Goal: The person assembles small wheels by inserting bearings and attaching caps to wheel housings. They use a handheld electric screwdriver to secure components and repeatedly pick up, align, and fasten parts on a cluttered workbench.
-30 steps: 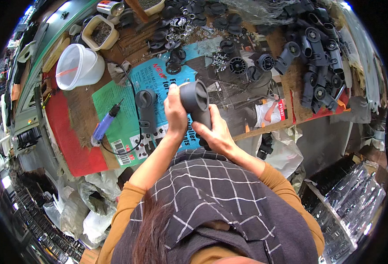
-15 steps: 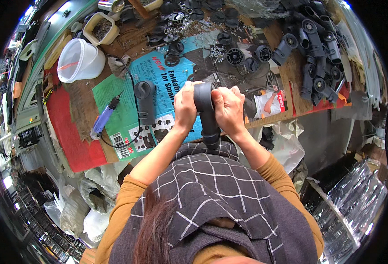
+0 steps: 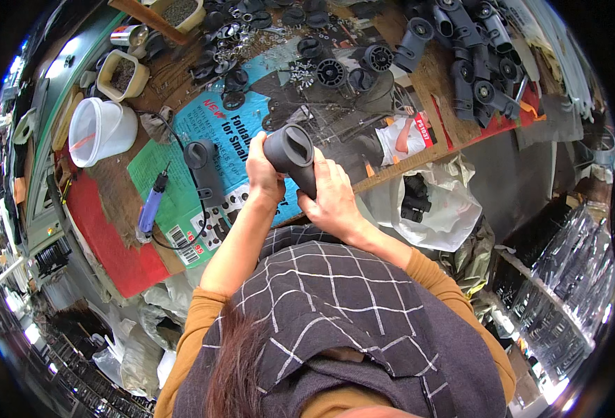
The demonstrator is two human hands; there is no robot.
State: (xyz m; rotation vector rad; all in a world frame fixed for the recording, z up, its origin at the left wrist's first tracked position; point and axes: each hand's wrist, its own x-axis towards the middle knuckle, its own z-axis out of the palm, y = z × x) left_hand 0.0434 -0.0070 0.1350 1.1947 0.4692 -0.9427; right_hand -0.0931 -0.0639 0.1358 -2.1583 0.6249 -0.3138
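Observation:
Over the front edge of the bench I hold a dark grey plastic tube fitting with a round end that has a slotted, knob-like face turned upward. My left hand wraps the round end from the left, fingers closed around it. My right hand is closed on the tube below, its thumb under and its fingers along the side. A similar fitting lies on the printed cardboard to the left. Beside it rests a purple electric screwdriver with a black cord.
A white bucket and a cream tub of small parts stand at the left. Black discs, wheels and loose screws cover the back. More grey fittings are heaped at the right. An open white bag hangs below the edge.
The fitting has been turned and tilted, so its slotted face now points up. My right hand has slid from the round end down to the tube. The view has shifted.

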